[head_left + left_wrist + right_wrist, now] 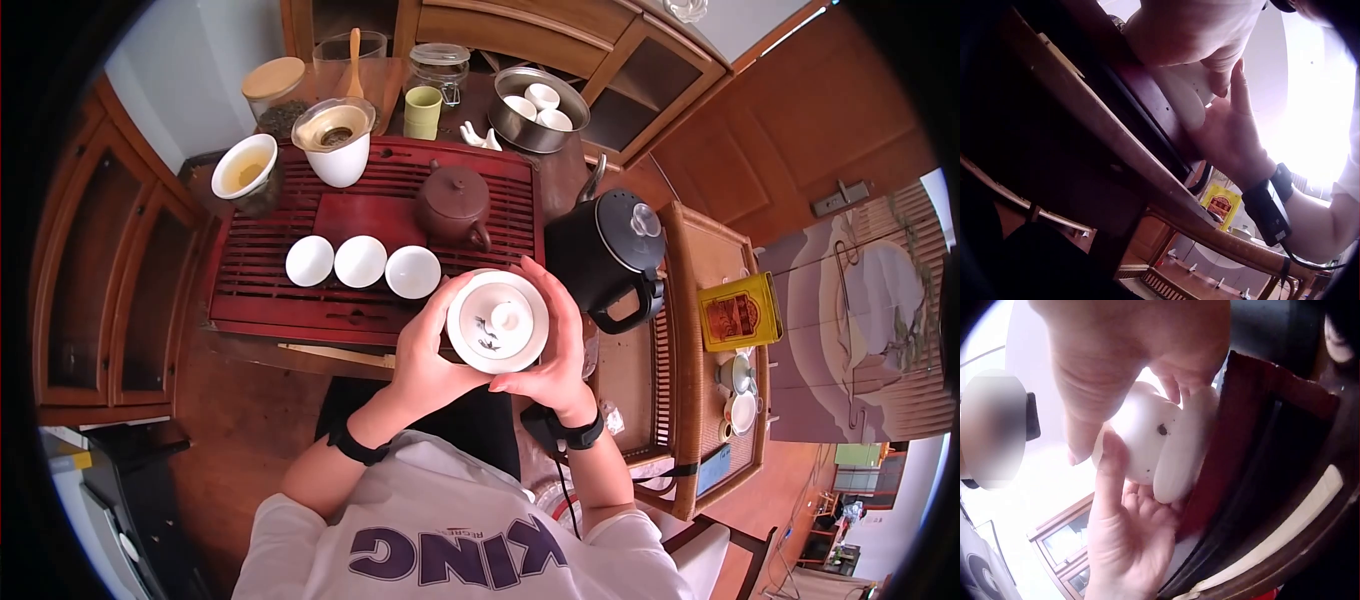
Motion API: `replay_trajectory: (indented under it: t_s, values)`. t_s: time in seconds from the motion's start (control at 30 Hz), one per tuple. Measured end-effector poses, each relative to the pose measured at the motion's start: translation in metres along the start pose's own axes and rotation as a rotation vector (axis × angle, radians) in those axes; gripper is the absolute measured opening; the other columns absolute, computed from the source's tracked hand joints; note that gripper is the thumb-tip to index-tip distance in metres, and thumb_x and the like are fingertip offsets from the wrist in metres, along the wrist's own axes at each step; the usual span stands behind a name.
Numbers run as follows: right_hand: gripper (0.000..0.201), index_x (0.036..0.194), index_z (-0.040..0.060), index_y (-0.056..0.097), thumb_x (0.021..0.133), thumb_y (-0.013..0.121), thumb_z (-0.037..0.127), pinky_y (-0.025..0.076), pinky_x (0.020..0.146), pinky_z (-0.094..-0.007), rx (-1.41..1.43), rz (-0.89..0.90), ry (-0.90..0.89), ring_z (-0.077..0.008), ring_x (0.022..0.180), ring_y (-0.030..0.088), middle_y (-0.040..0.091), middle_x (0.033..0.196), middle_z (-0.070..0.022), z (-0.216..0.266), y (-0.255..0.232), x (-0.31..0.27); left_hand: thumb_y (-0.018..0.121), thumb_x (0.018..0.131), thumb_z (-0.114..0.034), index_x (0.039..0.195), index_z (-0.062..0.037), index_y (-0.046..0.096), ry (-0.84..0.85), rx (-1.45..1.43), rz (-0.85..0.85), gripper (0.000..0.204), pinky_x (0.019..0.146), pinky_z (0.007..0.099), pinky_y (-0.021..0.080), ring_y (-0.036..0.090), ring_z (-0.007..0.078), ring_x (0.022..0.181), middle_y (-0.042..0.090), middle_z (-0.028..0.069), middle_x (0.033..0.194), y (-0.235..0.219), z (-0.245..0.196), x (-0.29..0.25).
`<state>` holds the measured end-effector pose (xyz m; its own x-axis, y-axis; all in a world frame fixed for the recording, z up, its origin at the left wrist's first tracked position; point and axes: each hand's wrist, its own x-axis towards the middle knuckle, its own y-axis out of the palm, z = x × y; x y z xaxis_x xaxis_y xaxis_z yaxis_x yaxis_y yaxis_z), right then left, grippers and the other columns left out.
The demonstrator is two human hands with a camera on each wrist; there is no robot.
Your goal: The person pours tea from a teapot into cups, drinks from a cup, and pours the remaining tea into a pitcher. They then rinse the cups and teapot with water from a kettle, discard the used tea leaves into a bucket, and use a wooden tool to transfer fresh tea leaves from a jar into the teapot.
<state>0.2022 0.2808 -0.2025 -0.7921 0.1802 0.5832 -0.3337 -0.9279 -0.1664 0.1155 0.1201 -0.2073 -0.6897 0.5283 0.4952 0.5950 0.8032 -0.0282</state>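
A white gaiwan point(480, 345) with its lid on and a small dark painted motif is held up between both hands, in front of the tea tray point(240, 312). My left hand point(428, 352) grips its left side, and my right hand point(562, 345) curls round the right side. In the right wrist view, the gaiwan's rounded body point(1144, 428) and wide saucer-like rim show between the left hand's thumb and fingers. Three white cups point(360, 261) stand in a row on the tray, with a brown clay teapot point(452, 205) behind them.
On the tray's far left are a white pitcher with a strainer point(338, 160) and a cup of yellowish liquid point(245, 170). A black kettle point(610, 250) stands right of the tray. Behind lie a green cup point(423, 112) and a metal bowl with white cups point(520, 135). A yellow tin point(740, 312) sits on the rattan shelf.
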Motion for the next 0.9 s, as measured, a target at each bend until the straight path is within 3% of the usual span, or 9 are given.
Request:
replay_trajectory:
  t_s: [0.07,0.13,0.27,0.33,0.47,0.57,0.63,0.9]
  values:
    - [0.125,0.156,0.0104,0.032,0.057,0.097,0.047,0.038,0.113,-0.0517,0.084,-0.028,0.002,-0.0421,0.141,0.041,0.031,0.157,-0.0274,0.002,-0.001,0.003,0.096,0.063,-0.014,0.143,-0.0005,0.044,0.004,-0.021,-0.007,0.097,0.102,0.0376,0.051,0.063,0.0268,0.121,0.06,0.0163,0.134,0.001,0.0,0.0]
    - [0.128,0.157,0.0107,0.029,0.055,0.098,0.046,0.037,0.114,-0.0514,-0.064,0.093,-0.052,-0.0426,0.141,0.041,0.029,0.158,-0.0267,0.006,-0.008,0.009,0.096,0.063,-0.013,0.144,0.0,0.043,-0.05,-0.087,-0.012,0.097,0.102,0.0375,0.051,0.063,0.027,0.121,0.06,0.0168,0.134,0.001,0.0,-0.001]
    - [0.126,0.156,0.0092,0.031,0.056,0.097,0.046,0.037,0.114,-0.0508,-0.081,0.125,-0.041,-0.0421,0.141,0.042,0.034,0.156,-0.0258,0.011,-0.011,0.012,0.095,0.064,-0.013,0.144,0.001,0.043,-0.059,-0.112,-0.032,0.097,0.103,0.0374,0.05,0.063,0.0267,0.121,0.06,0.0174,0.133,0.004,-0.005,0.0]
    - [0.118,0.152,0.0063,0.038,0.058,0.096,0.046,0.038,0.113,-0.0501,-0.02,0.101,0.111,-0.0418,0.139,0.045,0.042,0.151,-0.0256,0.014,-0.008,0.009,0.095,0.064,-0.012,0.144,0.0002,0.043,0.032,-0.041,-0.015,0.096,0.102,0.0369,0.051,0.063,0.0267,0.121,0.061,0.0174,0.133,0.005,-0.009,0.002]
    - [0.099,0.142,0.0026,0.051,0.061,0.094,0.04,0.042,0.11,-0.048,-0.301,0.159,0.045,-0.0411,0.132,0.051,0.049,0.144,-0.0253,0.026,-0.014,0.021,0.095,0.063,-0.011,0.143,-0.0016,0.044,-0.014,-0.046,-0.058,0.096,0.105,0.0391,0.049,0.063,0.0294,0.12,0.061,0.0175,0.132,0.008,-0.006,0.0]
    - [0.094,0.139,0.0022,0.055,0.061,0.094,0.036,0.044,0.108,-0.0467,-0.347,0.192,0.1,-0.0407,0.131,0.052,0.05,0.142,-0.0248,0.025,-0.019,0.019,0.094,0.061,-0.012,0.142,-0.0024,0.045,-0.019,0.112,-0.026,0.096,0.108,0.0437,0.046,0.063,0.0347,0.119,0.062,0.0178,0.131,0.007,-0.006,0.002]
    - [0.091,0.138,0.0021,0.056,0.061,0.093,0.035,0.044,0.108,-0.0465,-0.341,0.188,0.113,-0.0409,0.13,0.053,0.051,0.142,-0.0249,0.024,-0.019,0.019,0.095,0.063,-0.013,0.146,-0.0017,0.041,0.026,0.266,0.01,0.099,0.1,0.0384,0.053,0.063,0.0285,0.119,0.059,0.0178,0.133,0.007,-0.006,0.002]
    - [0.088,0.137,0.0022,0.057,0.064,0.091,0.038,0.044,0.109,-0.0474,-0.351,0.201,0.1,-0.0415,0.131,0.052,0.05,0.142,-0.026,0.019,-0.018,0.021,0.092,0.066,-0.01,0.15,-0.0001,0.035,0.004,0.305,0.035,0.102,0.105,0.0427,0.048,0.056,0.0346,0.128,0.054,0.0209,0.141,0.006,-0.01,0.0]
